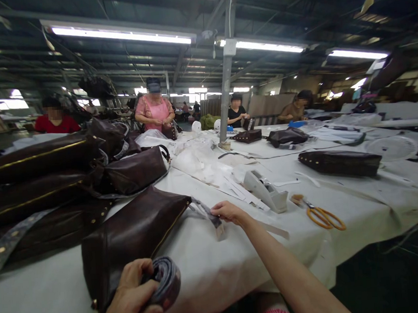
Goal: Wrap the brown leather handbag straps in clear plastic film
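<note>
A rolled-up strap (167, 281), dark with a plastic-like wrap, is gripped in my left hand (134, 293) at the table's front edge. My right hand (229, 212) pinches a wrapped strap end (206, 213) that runs from the corner of a dark brown leather bag (129, 238). That bag lies on its side on the white table cover, just behind my left hand. Brass-coloured studs and a gold zipper line show along its edge. Whether the roll and the strap end are one piece cannot be made out.
Several brown bags (34, 164) are piled at the left. A tape dispenser (267, 190), orange-handled scissors (324, 215) and a brush (298, 199) lie right of my right hand. A metal post (225, 88) rises from the table. Co-workers (154, 108) stand or sit across it.
</note>
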Demonstrator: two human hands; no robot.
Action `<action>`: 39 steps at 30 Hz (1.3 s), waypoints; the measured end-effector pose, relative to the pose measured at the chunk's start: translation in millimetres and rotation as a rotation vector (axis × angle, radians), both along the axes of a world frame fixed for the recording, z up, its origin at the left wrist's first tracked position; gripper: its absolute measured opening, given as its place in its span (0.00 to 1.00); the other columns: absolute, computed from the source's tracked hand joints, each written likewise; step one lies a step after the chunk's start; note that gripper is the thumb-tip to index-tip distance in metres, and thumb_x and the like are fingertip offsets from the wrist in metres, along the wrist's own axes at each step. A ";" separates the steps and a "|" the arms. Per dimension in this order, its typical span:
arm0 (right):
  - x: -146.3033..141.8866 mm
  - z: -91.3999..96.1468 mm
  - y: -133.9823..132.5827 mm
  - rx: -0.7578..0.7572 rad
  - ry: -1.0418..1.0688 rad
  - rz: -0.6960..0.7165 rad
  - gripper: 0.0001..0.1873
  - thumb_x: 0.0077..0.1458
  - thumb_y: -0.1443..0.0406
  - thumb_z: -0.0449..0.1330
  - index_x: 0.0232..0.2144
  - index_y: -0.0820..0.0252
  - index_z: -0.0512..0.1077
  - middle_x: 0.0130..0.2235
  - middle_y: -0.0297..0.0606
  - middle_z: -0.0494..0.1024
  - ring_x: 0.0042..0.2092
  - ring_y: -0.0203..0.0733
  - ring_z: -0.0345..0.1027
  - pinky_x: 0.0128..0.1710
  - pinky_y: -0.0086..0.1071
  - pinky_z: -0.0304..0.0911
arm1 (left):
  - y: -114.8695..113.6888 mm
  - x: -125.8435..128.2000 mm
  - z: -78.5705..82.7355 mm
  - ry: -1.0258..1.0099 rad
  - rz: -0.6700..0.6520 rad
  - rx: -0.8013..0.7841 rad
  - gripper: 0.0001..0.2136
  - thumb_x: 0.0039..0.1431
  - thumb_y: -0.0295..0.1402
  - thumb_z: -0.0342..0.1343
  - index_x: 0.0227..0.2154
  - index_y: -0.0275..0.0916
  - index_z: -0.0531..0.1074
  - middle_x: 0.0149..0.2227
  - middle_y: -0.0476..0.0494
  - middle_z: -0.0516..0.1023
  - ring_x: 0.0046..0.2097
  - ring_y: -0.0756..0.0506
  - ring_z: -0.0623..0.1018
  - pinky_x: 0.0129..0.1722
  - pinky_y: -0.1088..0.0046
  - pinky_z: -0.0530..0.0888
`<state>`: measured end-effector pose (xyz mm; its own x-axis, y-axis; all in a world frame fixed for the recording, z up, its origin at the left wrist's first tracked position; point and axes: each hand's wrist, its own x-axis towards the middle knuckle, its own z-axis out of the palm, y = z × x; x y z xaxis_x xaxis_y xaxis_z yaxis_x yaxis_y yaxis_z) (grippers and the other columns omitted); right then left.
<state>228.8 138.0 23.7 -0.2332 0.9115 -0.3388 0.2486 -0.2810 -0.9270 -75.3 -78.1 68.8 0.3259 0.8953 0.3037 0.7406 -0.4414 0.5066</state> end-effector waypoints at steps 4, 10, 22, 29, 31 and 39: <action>-15.2 -5.6 -17.0 -0.185 0.212 0.070 0.15 0.44 0.64 0.68 0.22 0.61 0.64 0.15 0.20 0.56 0.16 0.23 0.40 0.14 0.20 0.33 | 7.7 5.7 14.3 -0.025 0.001 -0.114 0.10 0.60 0.37 0.50 0.27 0.40 0.73 0.41 0.42 0.71 0.45 0.41 0.67 0.47 0.66 0.67; -38.4 -17.5 -52.0 -0.349 0.481 0.107 0.17 0.47 0.66 0.68 0.24 0.59 0.61 0.18 0.21 0.58 0.17 0.22 0.43 0.13 0.16 0.38 | 37.1 15.6 10.0 -0.093 0.069 -0.224 0.11 0.60 0.39 0.52 0.30 0.39 0.74 0.39 0.44 0.74 0.45 0.42 0.68 0.49 0.65 0.66; -47.5 -34.9 -89.0 -0.377 0.668 -0.046 0.18 0.47 0.65 0.70 0.24 0.60 0.61 0.20 0.24 0.62 0.18 0.23 0.52 0.13 0.15 0.48 | 48.8 23.5 1.4 -0.134 0.040 -0.285 0.10 0.56 0.39 0.55 0.29 0.38 0.75 0.35 0.44 0.75 0.45 0.42 0.70 0.47 0.68 0.66; -45.7 -28.8 -105.0 -0.442 0.754 0.002 0.18 0.44 0.64 0.72 0.24 0.61 0.64 0.19 0.23 0.61 0.17 0.22 0.51 0.14 0.15 0.47 | 48.0 28.4 4.8 -0.075 0.040 -0.280 0.09 0.55 0.37 0.54 0.29 0.38 0.74 0.34 0.45 0.74 0.44 0.42 0.70 0.46 0.68 0.67; -46.0 -28.3 -110.7 -0.454 0.765 0.007 0.19 0.41 0.64 0.74 0.24 0.62 0.65 0.19 0.23 0.63 0.18 0.22 0.53 0.14 0.15 0.48 | 46.1 30.9 5.9 -0.066 0.040 -0.274 0.08 0.55 0.37 0.54 0.29 0.38 0.74 0.35 0.44 0.74 0.44 0.42 0.70 0.46 0.68 0.68; -52.8 -23.5 -130.0 -0.459 0.748 0.000 0.21 0.37 0.60 0.75 0.26 0.61 0.67 0.18 0.23 0.65 0.19 0.25 0.58 0.20 0.20 0.58 | 45.0 38.2 14.6 -0.001 0.001 -0.281 0.07 0.55 0.36 0.54 0.27 0.38 0.71 0.34 0.45 0.73 0.43 0.42 0.71 0.44 0.68 0.68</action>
